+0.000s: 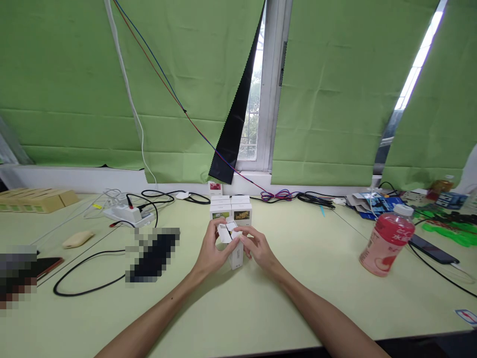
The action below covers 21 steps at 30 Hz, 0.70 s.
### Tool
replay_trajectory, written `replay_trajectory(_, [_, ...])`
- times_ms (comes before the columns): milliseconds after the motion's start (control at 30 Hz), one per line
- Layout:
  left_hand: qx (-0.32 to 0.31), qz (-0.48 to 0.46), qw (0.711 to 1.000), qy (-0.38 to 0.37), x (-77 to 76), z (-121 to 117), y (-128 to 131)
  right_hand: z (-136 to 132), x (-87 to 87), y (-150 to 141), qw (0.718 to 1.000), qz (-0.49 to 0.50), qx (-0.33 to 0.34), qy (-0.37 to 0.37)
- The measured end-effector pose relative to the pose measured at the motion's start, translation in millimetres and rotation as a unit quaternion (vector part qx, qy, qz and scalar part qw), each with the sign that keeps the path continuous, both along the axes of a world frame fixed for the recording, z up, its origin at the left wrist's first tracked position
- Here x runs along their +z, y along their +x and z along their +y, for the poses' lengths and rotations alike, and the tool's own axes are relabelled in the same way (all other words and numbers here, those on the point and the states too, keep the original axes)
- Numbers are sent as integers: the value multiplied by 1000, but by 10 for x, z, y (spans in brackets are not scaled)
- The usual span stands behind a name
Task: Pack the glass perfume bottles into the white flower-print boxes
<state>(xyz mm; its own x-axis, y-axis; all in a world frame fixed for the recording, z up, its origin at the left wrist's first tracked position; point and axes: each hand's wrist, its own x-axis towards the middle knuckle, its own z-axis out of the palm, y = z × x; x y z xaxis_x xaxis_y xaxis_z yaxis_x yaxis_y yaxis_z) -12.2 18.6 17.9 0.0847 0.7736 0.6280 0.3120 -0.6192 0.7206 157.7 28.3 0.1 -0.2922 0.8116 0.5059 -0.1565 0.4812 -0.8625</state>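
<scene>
A small white cardboard box (236, 258) stands upright on the table with its top flaps (224, 233) raised. My left hand (213, 251) grips the box from the left, thumb across its near side. From the right, my right hand (259, 246) has its fingers at the box's top opening and its thumb close to my left thumb. What lies inside the box is mostly hidden by flaps and fingers. Just behind it several similar white boxes (241, 206) with picture labels are grouped together.
A pink drink bottle (387, 241) stands to the right, near a dark phone (434, 248). On the left are a white power strip (128, 215), a cream case (78, 239), black cables and yellowish boxes (37, 200). Green blinds (328, 89) hang behind the table (238, 313).
</scene>
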Motion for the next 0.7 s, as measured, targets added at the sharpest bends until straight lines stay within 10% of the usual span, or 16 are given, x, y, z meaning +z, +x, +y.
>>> replay_trajectory(700, [0,-1,1000,28,12,7,-8,-2,-16,-3,1000,-16,-8,5])
